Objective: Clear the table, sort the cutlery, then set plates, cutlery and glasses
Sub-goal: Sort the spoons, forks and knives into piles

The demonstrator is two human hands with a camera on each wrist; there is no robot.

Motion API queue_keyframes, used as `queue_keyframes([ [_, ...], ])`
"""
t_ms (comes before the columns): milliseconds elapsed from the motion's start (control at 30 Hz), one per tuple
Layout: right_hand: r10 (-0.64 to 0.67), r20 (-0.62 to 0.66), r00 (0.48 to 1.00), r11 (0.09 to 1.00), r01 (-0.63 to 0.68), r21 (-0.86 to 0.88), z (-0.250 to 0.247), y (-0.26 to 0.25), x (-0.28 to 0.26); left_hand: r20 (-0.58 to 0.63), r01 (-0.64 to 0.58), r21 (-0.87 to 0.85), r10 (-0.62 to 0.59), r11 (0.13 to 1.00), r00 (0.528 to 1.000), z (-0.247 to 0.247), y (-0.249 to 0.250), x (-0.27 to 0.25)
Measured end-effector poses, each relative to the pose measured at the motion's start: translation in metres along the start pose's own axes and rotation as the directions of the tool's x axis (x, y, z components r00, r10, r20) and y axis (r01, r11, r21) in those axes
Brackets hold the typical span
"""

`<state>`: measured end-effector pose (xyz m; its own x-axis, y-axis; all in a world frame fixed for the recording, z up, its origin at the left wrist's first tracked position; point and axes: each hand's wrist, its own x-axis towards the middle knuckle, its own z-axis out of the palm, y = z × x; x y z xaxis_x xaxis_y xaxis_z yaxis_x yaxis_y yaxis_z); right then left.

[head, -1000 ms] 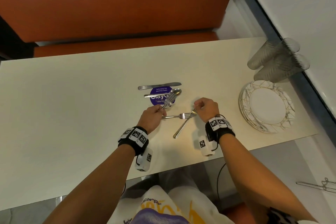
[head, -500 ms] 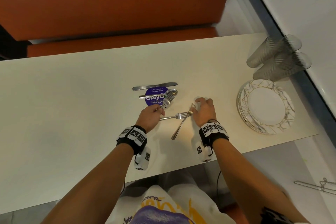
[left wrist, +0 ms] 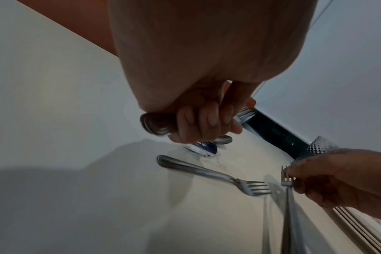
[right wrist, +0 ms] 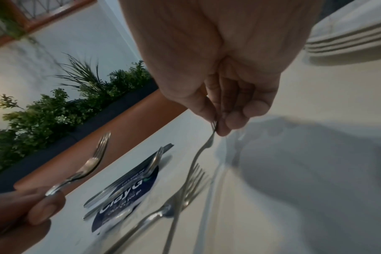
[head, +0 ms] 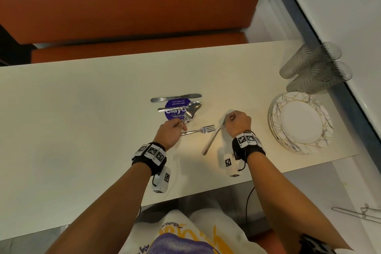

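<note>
Sorting the forks looks like the step in hand. The right hand [head: 239,122] pinches a steel fork [right wrist: 198,154] by its tine end, fingers [right wrist: 223,118] narrowed round the head, handle trailing toward 7 o'clock onto the cream surface [head: 82,109]. A firmer hold at the neck would probably stop it swinging before it joins the others. The left hand [head: 170,132], fist curled palm-down, holds another steel fork [head: 188,114] with tines toward 1 o'clock, over the round purple sticker [head: 175,109]. A third loose fork [head: 198,130] lies flat between the hands. The plates and glasses wait at 3 o'clock.
</note>
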<state>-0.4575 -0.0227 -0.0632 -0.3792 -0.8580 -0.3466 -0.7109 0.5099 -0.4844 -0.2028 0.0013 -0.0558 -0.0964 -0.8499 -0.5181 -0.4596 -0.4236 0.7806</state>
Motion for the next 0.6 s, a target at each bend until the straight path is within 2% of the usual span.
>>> queue_keyframes([
  [167, -0.085, -0.041, 0.996, 0.996, 0.086, 0.036, -0.018, -0.022, -0.007, -0.008, 0.009, -0.070, -0.009, 0.998, 1.000, -0.003, 0.004, -0.001],
  [367, -0.287, -0.035, 0.957, 0.929, 0.287, 0.235, -0.014, -0.065, -0.030, 0.024, 0.054, -0.234, -0.049, 0.971, 0.998, -0.012, 0.019, -0.004],
  [600, -0.310, -0.123, 0.943, 0.862, 0.333, 0.383, 0.009, -0.098, -0.047, 0.155, 0.119, -0.375, -0.065, 0.919, 0.986, -0.017, 0.037, -0.013],
])
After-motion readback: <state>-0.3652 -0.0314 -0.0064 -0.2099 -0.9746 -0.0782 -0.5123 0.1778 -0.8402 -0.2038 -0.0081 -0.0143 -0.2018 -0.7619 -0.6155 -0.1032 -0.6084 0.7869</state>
